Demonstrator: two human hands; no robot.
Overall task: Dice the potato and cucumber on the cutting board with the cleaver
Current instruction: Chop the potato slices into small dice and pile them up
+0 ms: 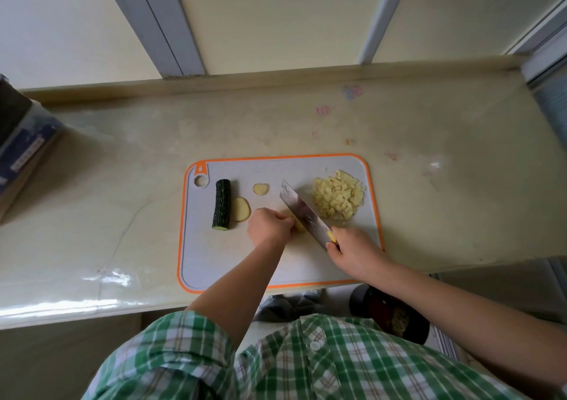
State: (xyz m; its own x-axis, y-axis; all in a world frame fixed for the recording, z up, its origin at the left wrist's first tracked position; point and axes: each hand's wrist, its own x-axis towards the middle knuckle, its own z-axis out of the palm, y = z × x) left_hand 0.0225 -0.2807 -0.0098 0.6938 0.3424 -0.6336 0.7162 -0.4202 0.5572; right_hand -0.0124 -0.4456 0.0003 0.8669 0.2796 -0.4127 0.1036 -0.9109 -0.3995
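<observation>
Green plaid shirt (306,359) nearest the lens, both forearms out over the bench (122,185). Right hand (352,252) sits near the front-right corner of the cutting board (214,264), its fingers (333,246) wrapped tight round the cleaver (302,212) handle. Blade runs up and left from them, over the board. Left hand (270,226) is just left of the blade, fingers (283,218) curled and clamped on a potato chunk (299,227). A pale bit shows btwn knuckles and steel, blade right against it. Left of those fingers, a potato slice (241,209) lies flat, w/ a smaller slice (261,189) just beyond. Cucumber (222,205) is further left, just beside the bigger slice, one dark length, not diced. Beyond the right-hand fingers, other side of the blade, diced potato (337,197) sits heaped at the board's far-right. Way off left, a dark box (21,151) on the bench.
</observation>
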